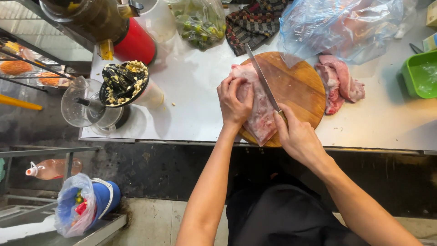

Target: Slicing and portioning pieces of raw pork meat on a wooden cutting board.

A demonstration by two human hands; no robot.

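Note:
A slab of raw pink meat [260, 111] lies on a round wooden cutting board [302, 86] at the front edge of a white table. My left hand [234, 100] presses down on the meat's left part with fingers curled. My right hand [295, 136] grips the handle of a long knife [261, 75], whose blade lies across the meat and points away toward the table's back. More raw meat pieces [339, 84] rest on the table just right of the board.
A blue plastic bag [339, 25] sits behind the board, a green tub [421, 75] at the right edge. A bag of green limes [200, 23], a checked cloth [255, 20], a red jar [136, 43] and a bowl of chopped ingredients [124, 82] stand at the back and left.

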